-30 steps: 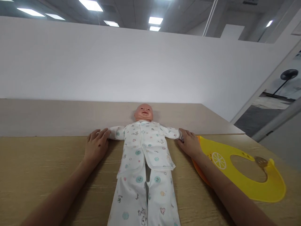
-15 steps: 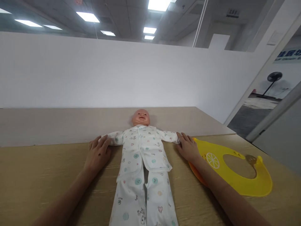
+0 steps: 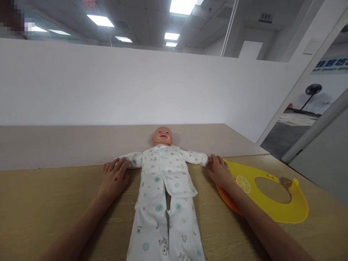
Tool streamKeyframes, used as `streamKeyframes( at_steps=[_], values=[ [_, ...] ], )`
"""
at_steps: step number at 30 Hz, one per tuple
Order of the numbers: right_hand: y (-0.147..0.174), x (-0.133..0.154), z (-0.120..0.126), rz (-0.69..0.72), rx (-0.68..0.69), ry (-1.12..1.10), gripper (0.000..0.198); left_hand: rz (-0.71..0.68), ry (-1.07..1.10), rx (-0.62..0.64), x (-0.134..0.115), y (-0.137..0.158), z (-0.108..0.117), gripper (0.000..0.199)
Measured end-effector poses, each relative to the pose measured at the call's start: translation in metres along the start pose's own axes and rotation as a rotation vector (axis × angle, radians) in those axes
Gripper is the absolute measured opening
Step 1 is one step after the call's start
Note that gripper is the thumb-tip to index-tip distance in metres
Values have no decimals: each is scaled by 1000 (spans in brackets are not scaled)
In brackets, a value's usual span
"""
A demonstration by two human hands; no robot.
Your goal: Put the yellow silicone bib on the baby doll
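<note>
Baby doll (image 3: 163, 172) lying face up between the two sets of fingers, its arms spread toward them. The left hand (image 3: 115, 179) has its fingers bent over one sleeve end, with a little of the doll's hand showing beyond them; whether they grip or merely rest cannot be told. The right hand (image 3: 220, 173) has its fingers loosely curved, the tips at the doll's other hand; a firm hold there cannot be made out either. Between the hands, the printed pajama top (image 3: 178, 177) lies over matching trousers (image 3: 148, 228). Beyond the fingertips, the head rests on a pale board (image 3: 67, 145); nearer than the fingers lies the wooden tabletop (image 3: 40, 203). Uneven pulling from the two sides could twist the doll or drag the top askew; fingers catching cloth rather than the doll's hand could stretch a cuff. The yellow silicone bib (image 3: 295, 214), beside the right fingers and partly beneath that forearm, might be dragged or creased by an outward sweep.
</note>
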State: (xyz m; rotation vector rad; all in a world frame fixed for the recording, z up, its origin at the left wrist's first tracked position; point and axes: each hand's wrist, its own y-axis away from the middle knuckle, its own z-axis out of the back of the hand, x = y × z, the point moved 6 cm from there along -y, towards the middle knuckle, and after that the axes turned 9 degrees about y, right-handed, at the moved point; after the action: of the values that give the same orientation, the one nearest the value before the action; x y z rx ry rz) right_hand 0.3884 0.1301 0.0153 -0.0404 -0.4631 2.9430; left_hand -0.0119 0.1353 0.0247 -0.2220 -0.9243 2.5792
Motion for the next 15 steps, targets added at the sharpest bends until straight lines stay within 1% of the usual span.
streamKeyframes(
  at_steps=[3, 6, 8, 11, 15],
  values=[
    [6, 1, 9, 22, 20, -21, 56, 11, 26, -6, 1, 0, -1, 34],
    [17, 0, 15, -5, 138, -9, 56, -1, 22, -13, 1, 0, -1, 35],
    [25, -2, 19, -18, 192, 28, 52, -9, 13, -9, 0, 0, 0, 35],
    [37, -9, 28, -23, 203, 56, 45, 3, 18, -1, -1, 1, 0, 35],
    [55, -15, 39, -18, 194, 21, 51, 21, 37, -3, -1, 2, -1, 36]
  ],
)
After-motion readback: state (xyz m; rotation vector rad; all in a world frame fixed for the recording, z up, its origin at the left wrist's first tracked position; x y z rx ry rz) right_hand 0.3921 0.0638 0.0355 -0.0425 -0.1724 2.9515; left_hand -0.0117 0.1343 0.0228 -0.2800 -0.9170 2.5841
